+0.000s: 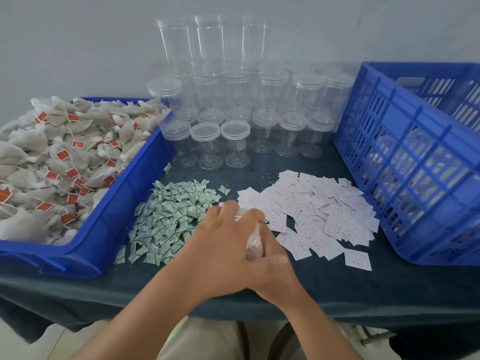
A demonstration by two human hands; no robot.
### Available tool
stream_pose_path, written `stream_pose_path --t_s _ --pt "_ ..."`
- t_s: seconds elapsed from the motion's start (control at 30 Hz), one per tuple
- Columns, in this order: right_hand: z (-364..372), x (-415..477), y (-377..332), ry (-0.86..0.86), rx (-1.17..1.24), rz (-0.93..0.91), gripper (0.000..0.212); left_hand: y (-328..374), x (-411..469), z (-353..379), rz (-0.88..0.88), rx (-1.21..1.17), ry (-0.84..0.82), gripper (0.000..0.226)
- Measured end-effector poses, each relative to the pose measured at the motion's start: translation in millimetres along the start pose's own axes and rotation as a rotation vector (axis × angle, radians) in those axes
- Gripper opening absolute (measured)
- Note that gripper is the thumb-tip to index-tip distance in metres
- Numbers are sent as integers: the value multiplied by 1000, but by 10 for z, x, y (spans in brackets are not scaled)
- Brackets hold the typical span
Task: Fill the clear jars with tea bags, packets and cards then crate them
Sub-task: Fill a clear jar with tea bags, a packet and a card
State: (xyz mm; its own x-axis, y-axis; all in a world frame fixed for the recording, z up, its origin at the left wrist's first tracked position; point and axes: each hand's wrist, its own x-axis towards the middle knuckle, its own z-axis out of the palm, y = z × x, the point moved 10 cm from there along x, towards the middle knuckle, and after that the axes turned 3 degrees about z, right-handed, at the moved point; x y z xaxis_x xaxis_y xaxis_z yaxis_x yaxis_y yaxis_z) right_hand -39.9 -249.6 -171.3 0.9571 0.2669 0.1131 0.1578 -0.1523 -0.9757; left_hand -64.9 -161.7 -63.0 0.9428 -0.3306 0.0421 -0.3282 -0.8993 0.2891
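Observation:
A clear jar (255, 242) lies tilted between my two hands above the table's front middle, with brownish contents showing through its wall. My left hand (223, 237) curls over the jar's far end. From the near side, my right hand (271, 271) grips its body. Most of the jar is hidden by my fingers. A shallow blue tray (111, 203) on the left is heaped with tea bags (52, 157) bearing red tags. A pile of small green-printed packets (171, 216) lies just left of my hands, and a spread of white cards (317, 203) with red print lies to their right.
Several empty clear jars with lids (235, 144) stand in rows at the back, taller ones stacked behind. A slatted blue crate (405, 162) sits tilted at the right, filled jars dimly visible through its wall. A dark cloth (337, 287) covers the table, whose front edge is just below my wrists.

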Motion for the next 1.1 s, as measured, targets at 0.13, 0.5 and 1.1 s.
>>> stream_pose_path --t_s 0.13,0.5,1.1 --pt "-76 0 -115 -55 62 -23 68 59 102 -103 158 -219 99 31" --pt "-155 -32 -40 77 155 6 66 -427 103 -30 -87 -651 161 101" --pt "-190 -178 -312 28 154 30 71 -114 39 -99 -66 -742 261 92"
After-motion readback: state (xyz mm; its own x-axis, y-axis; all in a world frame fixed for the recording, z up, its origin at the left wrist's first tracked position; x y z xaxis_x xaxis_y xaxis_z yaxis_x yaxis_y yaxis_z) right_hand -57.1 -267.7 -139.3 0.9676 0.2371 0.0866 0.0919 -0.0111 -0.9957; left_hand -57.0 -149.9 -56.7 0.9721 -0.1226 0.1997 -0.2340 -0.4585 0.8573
